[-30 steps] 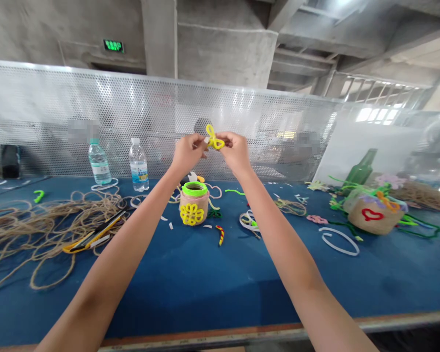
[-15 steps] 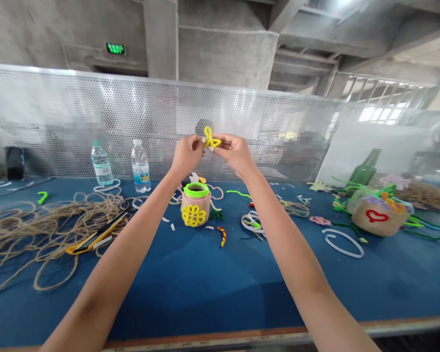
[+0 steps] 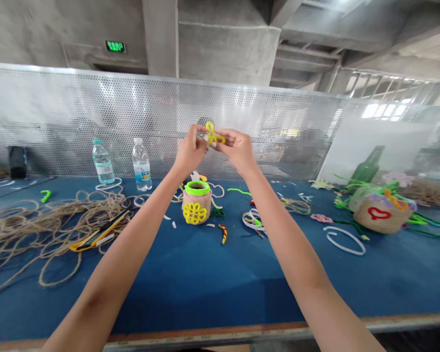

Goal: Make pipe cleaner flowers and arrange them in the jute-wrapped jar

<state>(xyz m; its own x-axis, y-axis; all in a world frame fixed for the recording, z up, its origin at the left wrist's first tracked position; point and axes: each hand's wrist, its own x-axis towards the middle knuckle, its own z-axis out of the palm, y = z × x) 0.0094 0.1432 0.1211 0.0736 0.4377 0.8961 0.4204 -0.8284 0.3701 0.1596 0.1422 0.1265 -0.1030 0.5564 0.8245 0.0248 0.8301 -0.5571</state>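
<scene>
Holding up a fuzzy yellow loop shape (image 3: pixel 211 133) with the left hand (image 3: pixel 191 149) and the right hand (image 3: pixel 241 151), high over the far part of the counter (image 3: pixel 190 283). Pinching the shape from both sides, with the fingers of each hand narrow on it. Pointing one loop up and another loop toward the right hand. Not being able to tell what the little white spots (image 3: pixel 213 144) by the thumbs are. Stretching the left arm (image 3: pixel 132 254) and the right arm (image 3: pixel 300 259) out over the near edge.

Seeing a round jar (image 3: pixel 203 197) below the hands, closer to the far edge than to the near edge, with a bright green ring (image 3: pixel 197 190) on top and a yellow flower (image 3: pixel 194 213) on its front. Seeing a bendy red and yellow piece (image 3: pixel 224 235) near the jar, toward the near edge. Finding lots of tangled tan string (image 3: pixel 91 213) on the left, with a yellow and black tool (image 3: pixel 81 245) lying by it. Spotting a bottle with a green cap (image 3: pixel 103 164) and a bottle with a white cap (image 3: pixel 142 168) near the far edge. Spotting a tan pot (image 3: pixel 381 225) with a red heart (image 3: pixel 370 213) toward the right, and a green bottle (image 3: pixel 366 166) behind it.
</scene>
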